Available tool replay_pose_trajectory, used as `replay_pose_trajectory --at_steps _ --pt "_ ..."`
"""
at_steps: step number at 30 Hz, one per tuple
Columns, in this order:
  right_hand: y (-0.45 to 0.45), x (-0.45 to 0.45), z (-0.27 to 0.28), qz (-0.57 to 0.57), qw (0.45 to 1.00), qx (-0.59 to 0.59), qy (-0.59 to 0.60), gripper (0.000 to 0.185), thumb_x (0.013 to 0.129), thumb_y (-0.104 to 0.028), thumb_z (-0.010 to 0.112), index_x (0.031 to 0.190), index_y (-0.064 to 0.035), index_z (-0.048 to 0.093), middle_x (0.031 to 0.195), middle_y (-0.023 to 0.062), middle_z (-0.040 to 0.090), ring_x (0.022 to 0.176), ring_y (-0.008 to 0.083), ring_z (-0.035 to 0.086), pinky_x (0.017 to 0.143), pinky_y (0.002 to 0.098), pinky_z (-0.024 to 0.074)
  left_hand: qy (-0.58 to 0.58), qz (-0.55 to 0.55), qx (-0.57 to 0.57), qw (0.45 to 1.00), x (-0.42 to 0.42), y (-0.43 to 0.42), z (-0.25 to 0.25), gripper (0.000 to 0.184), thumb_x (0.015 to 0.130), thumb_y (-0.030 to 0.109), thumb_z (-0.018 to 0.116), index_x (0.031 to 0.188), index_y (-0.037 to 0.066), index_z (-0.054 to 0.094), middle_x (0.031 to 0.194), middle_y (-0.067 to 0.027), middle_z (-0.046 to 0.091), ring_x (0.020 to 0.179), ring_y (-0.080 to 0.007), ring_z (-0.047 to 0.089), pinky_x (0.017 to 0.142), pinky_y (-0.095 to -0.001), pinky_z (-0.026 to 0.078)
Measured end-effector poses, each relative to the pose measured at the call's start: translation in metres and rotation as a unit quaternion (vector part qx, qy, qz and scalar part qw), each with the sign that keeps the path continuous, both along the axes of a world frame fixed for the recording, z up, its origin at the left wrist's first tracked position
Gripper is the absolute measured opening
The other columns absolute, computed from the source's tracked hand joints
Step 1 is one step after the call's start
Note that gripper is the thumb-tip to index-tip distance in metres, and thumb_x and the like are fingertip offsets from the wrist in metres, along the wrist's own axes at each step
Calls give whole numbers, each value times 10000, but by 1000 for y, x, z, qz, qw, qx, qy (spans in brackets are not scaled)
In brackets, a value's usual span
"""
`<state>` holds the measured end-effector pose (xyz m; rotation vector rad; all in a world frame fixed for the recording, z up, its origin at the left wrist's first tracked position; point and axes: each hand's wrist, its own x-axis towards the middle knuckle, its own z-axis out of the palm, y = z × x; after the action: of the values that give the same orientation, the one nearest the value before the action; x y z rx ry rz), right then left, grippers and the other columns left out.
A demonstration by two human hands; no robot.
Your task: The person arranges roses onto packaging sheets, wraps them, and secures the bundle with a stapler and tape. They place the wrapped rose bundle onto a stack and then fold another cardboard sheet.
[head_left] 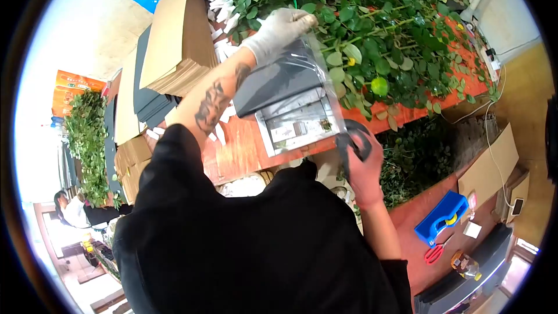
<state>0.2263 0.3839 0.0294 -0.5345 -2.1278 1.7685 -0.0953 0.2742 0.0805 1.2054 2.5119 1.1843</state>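
Observation:
My left hand [282,32], in a pale glove, is closed with its fingertips at the upper edge of a clear plastic sheet [326,75]. My right hand [363,166] wears a pinkish glove with dark fingers. Its fingers curl together at the sheet's lower right corner, slightly blurred. Under the plastic lie dark grey card [276,84] and a flat, white-edged rectangle [299,122] with a picture or reflections on it; I cannot tell which. Leafy green rose stems [378,40] are heaped just beyond both hands.
A stack of brown cardboard sheets [183,40] stands left on the red table [232,157], near dark sheets [148,90]. At lower right are a blue tape dispenser [442,218], red-handled scissors [435,253] and a bottle [465,266]. Another person [75,209] is at far left.

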Motion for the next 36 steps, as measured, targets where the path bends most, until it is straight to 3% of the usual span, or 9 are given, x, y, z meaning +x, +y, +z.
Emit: replay_pose_trajectory --at_steps 4,8,12,14,15,16,28,32,36 --pt "-21 -53 -22 -103 991 84 12 254 779 -27 642 1021 46 617 1135 149 605 995 227 605 855 326 474 -227 3 -64 972 -68 -6 -32 365 934 371 572 1047 40 677 859 -33 682 710 -75 609 621 -243 500" --pt "-17 -69 -5 -79 991 -75 -76 261 782 -33 643 1030 46 619 1018 129 642 941 211 622 843 309 474 -326 -12 -124 937 -102 -8 -89 406 919 391 588 1071 24 668 862 -24 681 687 -82 581 635 -257 488" --pt "-12 -73 9 -59 988 -87 -115 270 775 12 615 1040 61 614 985 106 643 893 181 623 793 281 487 -173 -39 -218 960 -101 -9 -91 389 878 368 634 1042 18 674 895 -52 688 743 -121 597 679 -292 485" --pt "-16 -73 18 -87 987 -55 -126 259 781 13 612 1034 70 611 1008 117 634 907 170 620 779 273 492 152 -249 -260 921 -98 -12 -84 319 849 308 648 980 20 690 911 -73 694 767 -174 622 697 -291 480" --pt "-17 -71 12 -92 987 -54 -121 264 785 18 610 1042 76 604 1034 130 619 923 173 616 778 275 496 -244 -44 -243 938 -90 -6 -70 311 834 291 623 989 27 680 925 -98 695 807 -218 638 722 -311 484" --pt "-16 -73 11 -92 987 -49 -118 264 785 18 610 1042 76 604 1034 130 619 923 173 616 778 275 496 -292 0 -212 933 -90 -6 -70 317 835 294 620 994 27 678 925 -99 695 811 -221 638 724 -312 485" --pt "-2 -76 18 14 982 164 -91 264 774 -98 676 992 41 626 1049 188 629 953 320 623 839 353 485 -22 3 -318 948 -94 2 -75 409 836 361 589 1069 31 648 931 -118 690 887 -254 643 774 -329 495" --pt "10 -77 23 36 994 57 -90 230 767 -98 670 954 32 637 975 174 649 921 340 611 845 383 470 57 199 64 976 -42 -64 -43 458 860 353 563 1201 49 583 1170 -185 612 1071 -304 600 886 -366 475" --pt "23 -77 -2 113 986 115 -45 225 752 -85 683 945 17 626 879 161 649 847 334 612 797 401 469 91 394 106 908 92 -130 -26 430 910 99 488 1321 -25 455 1333 -163 484 1269 -241 439 1054 -348 338"
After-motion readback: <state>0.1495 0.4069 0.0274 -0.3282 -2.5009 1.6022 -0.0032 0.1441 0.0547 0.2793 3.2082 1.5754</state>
